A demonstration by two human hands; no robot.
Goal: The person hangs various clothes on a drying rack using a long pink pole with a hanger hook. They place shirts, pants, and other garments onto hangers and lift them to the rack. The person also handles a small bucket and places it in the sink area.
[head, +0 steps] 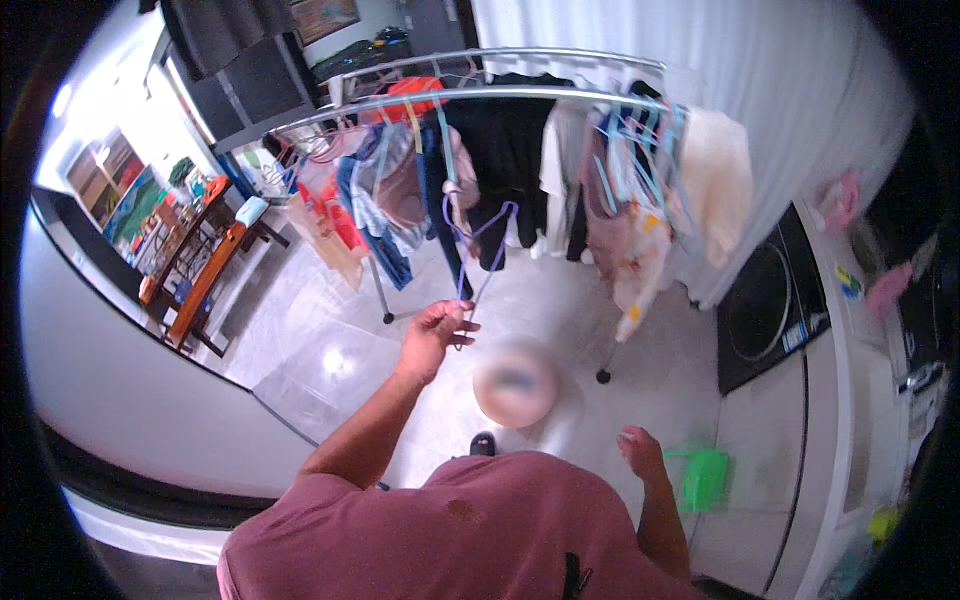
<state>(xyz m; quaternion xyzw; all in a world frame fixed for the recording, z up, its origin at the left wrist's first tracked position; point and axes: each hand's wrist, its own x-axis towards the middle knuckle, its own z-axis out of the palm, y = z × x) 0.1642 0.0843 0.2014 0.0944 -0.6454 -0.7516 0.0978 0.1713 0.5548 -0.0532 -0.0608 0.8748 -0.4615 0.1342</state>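
My left hand point(435, 337) is raised at the centre, its fingers closed on a purple clothes hanger point(487, 259) with nothing hung on it. Beyond it stands a two-bar metal clothes rack point(495, 93). Dark trousers point(433, 187), black garments point(495, 150), a white shirt point(559, 150), a floral garment point(637, 262) and a cream garment point(716, 180) hang there, several on light blue hangers point(448, 142). Low at the right, my right hand point(641, 448) is off the rack with its fingers partly curled; nothing shows in it.
A blurred round patch covers something on the floor before me. A bright green plastic object point(705, 478) is near my right arm. At the right are a front-loading appliance point(772, 300) and a counter. A wooden bench point(214, 281) stands at the left, and a white curtain point(787, 97) hangs behind the rack.
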